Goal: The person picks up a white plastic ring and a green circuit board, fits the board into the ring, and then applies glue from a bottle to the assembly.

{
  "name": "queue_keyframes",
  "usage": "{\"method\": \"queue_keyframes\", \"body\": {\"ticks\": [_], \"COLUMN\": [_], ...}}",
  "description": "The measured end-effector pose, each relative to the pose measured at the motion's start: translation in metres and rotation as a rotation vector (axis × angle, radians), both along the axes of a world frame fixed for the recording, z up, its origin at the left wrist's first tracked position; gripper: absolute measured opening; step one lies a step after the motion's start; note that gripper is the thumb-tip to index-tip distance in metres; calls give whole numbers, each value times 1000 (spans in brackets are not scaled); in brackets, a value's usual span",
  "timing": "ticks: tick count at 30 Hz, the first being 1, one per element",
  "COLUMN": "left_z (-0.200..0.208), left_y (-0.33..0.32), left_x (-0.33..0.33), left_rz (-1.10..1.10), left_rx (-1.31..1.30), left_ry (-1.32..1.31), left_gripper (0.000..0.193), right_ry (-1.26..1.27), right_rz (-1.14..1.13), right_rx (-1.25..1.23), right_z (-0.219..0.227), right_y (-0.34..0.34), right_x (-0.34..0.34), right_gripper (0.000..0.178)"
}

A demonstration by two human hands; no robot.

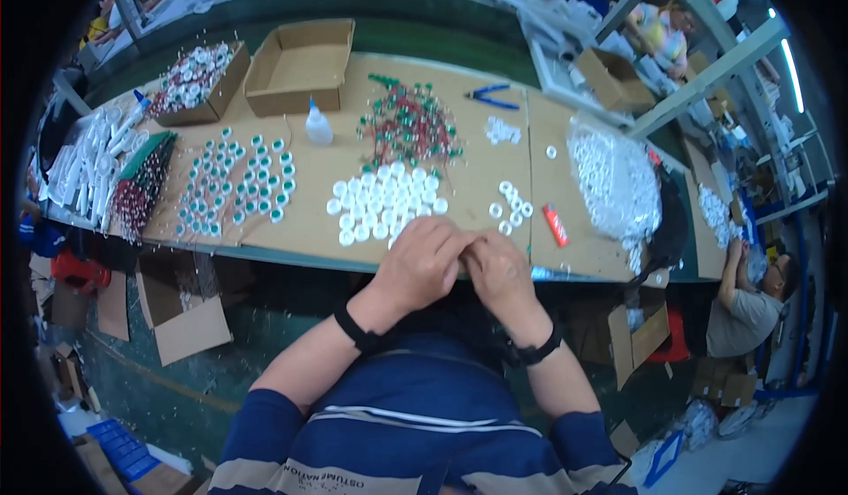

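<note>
My left hand (pixel 419 261) and my right hand (pixel 500 270) meet at the table's near edge, fingers curled and fingertips pressed together. Whatever they pinch is hidden by the fingers. Just beyond my left hand lies a cluster of round white caps (pixel 385 200). A few white rings (pixel 510 205) are beside my right hand, with a red lighter (pixel 556 226) to their right. Farther back is a tangled heap of small green discs with red wires (pixel 411 124). To the left, green-centred white discs (pixel 237 181) are spread out in rows.
A squeeze bottle (pixel 319 126), an open cardboard box (pixel 299 69) and a box of wired parts (pixel 201 80) stand behind. Blue-handled pliers (pixel 492 97) lie at the back. A plastic bag of white rings (pixel 616 177) is at right. Another person (pixel 751 296) works at far right.
</note>
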State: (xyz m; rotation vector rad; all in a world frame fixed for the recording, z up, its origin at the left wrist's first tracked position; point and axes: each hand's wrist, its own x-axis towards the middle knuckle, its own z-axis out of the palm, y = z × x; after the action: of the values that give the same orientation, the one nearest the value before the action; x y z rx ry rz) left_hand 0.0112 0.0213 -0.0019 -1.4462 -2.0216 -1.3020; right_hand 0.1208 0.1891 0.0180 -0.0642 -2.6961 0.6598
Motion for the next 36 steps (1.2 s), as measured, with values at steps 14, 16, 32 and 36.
{"method": "queue_keyframes", "body": {"ticks": [14, 16, 32, 36], "left_z": [-14, -11, -5, -5], "left_y": [-9, 0, 2, 1], "left_x": [5, 5, 8, 9], "left_rz": [-145, -114, 17, 13], "left_rx": [-116, -95, -292, -290], "left_ry": [90, 121, 99, 95], "left_gripper": [28, 29, 43, 43], "right_ry": [87, 38, -30, -34], "right_rz": [-26, -97, -100, -111], "right_rx": [-41, -13, 185, 210], "right_z": [4, 9, 19, 8], "right_y": [20, 43, 140, 133], "right_x": [-52, -49, -123, -140], "right_gripper": [19, 20, 29, 43]}}
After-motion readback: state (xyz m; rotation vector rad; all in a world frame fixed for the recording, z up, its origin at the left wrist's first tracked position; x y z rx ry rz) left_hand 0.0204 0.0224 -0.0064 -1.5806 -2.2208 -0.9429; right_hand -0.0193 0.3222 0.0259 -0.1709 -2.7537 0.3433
